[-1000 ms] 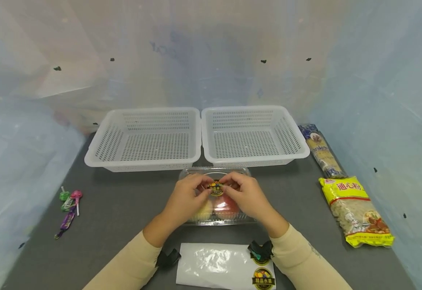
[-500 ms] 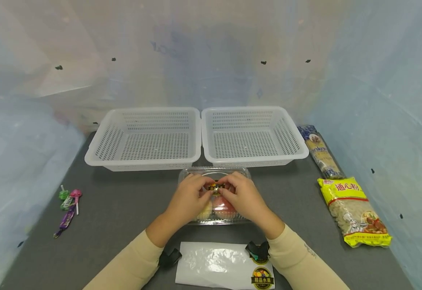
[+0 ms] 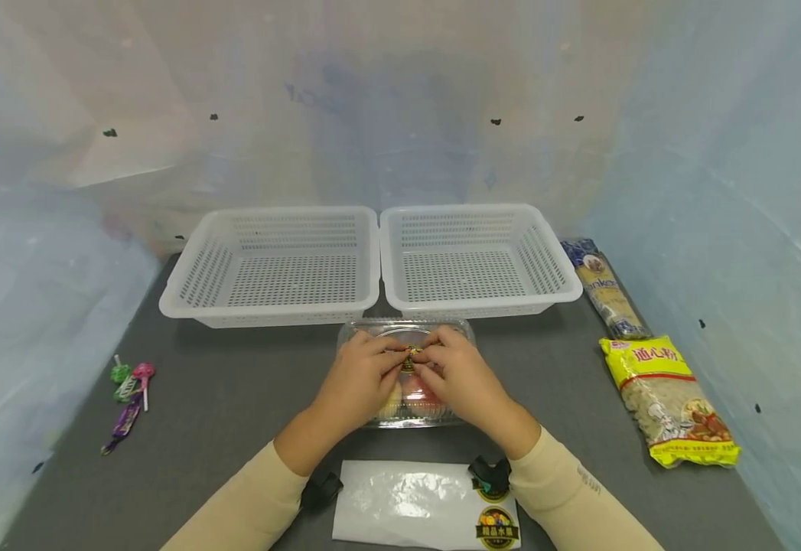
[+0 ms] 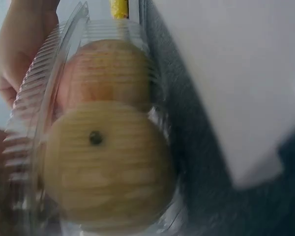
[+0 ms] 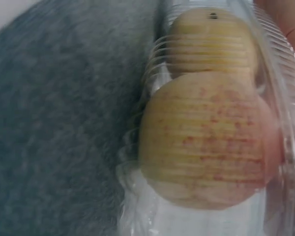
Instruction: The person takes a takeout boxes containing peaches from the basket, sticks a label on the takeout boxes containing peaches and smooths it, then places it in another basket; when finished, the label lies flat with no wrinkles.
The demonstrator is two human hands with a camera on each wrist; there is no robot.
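Observation:
A clear plastic clamshell box (image 3: 434,422) lies in the middle of the table with its lid down. Through its walls show a reddish apple (image 5: 201,142) and a yellowish round fruit (image 4: 108,167). On the lid is a small black and gold sticker (image 3: 410,360), partly covered by fingers. My left hand (image 3: 357,375) touches its left side with fingertips, and my right hand (image 3: 460,376) touches it from the right. Both thumbs sit close to the sticker's lower edge. In the wrist views the fingertips are out of sight.
Behind the box stand a left white basket (image 3: 290,279) and a right white basket (image 3: 462,275). Nearer me lies a white sticker sheet (image 3: 407,505). Several wrapped lollipops (image 3: 128,394) are at left. A macaroni bag (image 3: 669,405) and a blue-gold pasta packet (image 3: 607,291) lie at right.
My fingertips have drawn closer together over the sticker, covering more of it. The box and the other things stay in place, apart from a slight shift of the head view.

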